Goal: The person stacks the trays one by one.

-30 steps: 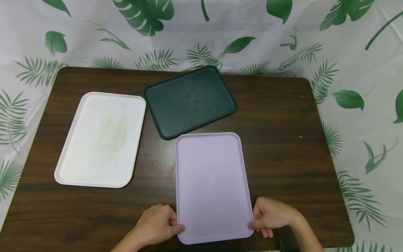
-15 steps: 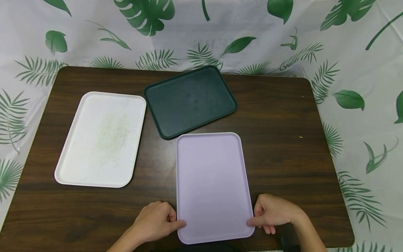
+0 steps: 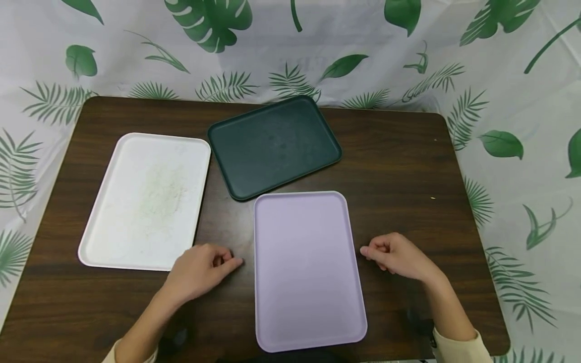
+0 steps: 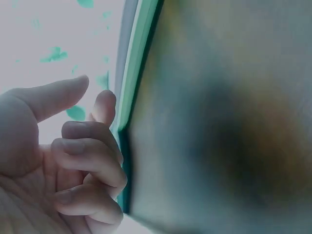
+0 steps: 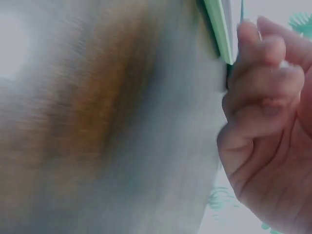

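Observation:
A light purple tray (image 3: 310,272) lies flat on the table, its long sides running away from me. My left hand (image 3: 199,269) is to its left, apart from it, near the lower right corner of a white tray (image 3: 122,201). Whether it touches the white tray cannot be told. In the left wrist view its fingers (image 4: 87,158) curl loosely, the thumb stands off, and nothing is held. Right of the purple tray, my right hand (image 3: 397,256) holds nothing, its fingers (image 5: 258,92) loosely bent. Behind lies a dark green tray (image 3: 274,146), set at an angle.
The brown wooden table (image 3: 408,166) has rounded corners. A leaf-patterned white cloth (image 3: 281,45) surrounds its back and sides. One tiny yellowish scrap (image 3: 433,198) lies on the right part of the table. The white tray has a faint greenish stain.
Both hands have let go of the purple tray's near side edges and moved forward and outward, away from it. The trays have stayed in place.

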Motion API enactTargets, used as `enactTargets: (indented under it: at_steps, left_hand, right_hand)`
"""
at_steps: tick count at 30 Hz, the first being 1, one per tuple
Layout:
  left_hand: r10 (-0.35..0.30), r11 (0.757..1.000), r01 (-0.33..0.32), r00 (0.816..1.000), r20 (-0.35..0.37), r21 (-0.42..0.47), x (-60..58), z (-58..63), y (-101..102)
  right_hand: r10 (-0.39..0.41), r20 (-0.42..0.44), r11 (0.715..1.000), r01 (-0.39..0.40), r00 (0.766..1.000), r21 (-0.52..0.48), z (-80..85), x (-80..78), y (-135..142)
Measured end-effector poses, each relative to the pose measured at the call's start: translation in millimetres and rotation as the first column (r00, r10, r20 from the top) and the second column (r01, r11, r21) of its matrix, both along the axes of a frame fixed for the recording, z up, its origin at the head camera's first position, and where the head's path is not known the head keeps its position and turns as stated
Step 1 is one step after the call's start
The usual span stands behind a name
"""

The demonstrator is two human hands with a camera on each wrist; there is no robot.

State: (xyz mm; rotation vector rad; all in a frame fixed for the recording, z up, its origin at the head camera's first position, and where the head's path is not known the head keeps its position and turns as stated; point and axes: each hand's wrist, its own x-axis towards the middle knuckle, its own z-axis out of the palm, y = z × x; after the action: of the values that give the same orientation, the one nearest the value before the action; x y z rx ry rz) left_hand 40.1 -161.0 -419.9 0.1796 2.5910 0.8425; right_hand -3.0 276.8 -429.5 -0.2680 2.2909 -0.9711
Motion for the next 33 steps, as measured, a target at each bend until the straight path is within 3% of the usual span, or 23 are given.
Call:
enactTargets:
  at_steps: [4, 10, 16, 20, 24, 33]
  left_hand:
    - [0.052, 0.999, -0.053, 0.997, -0.064, -0.009, -27.9, 10.2, -17.8]
    - [0.090, 0.995, -0.096, 0.986, -0.138, -0.032, -64.9, 22.2, -36.8]
    - [0.146, 0.988, -0.153, 0.973, -0.180, -0.030, -103.4, 24.8, -47.5]
    - [0.208, 0.976, -0.216, 0.954, -0.215, -0.013, -128.8, 23.0, -51.0]
    - [0.248, 0.966, -0.258, 0.942, -0.227, -0.016, -151.6, 21.1, -52.3]
    - [0.294, 0.954, -0.300, 0.941, -0.166, -0.015, -190.6, 11.6, -57.8]
  right_hand:
    - [-0.109, -0.099, 0.994, 0.111, 0.989, 0.011, -2.1, -18.7, -2.8]
    - [-0.222, -0.169, 0.975, 0.224, 0.960, -0.009, -2.4, -39.5, -7.3]
    - [-0.270, -0.232, 0.961, 0.277, 0.935, 0.000, -3.3, -57.9, -13.1]
    - [-0.296, -0.254, 0.950, 0.311, 0.921, 0.019, -4.6, -71.9, -17.6]
    - [-0.303, -0.257, 0.946, 0.321, 0.918, 0.034, -6.6, -87.2, -22.8]
    - [-0.284, -0.207, 0.950, 0.305, 0.936, 0.074, -8.9, -119.3, -35.7]
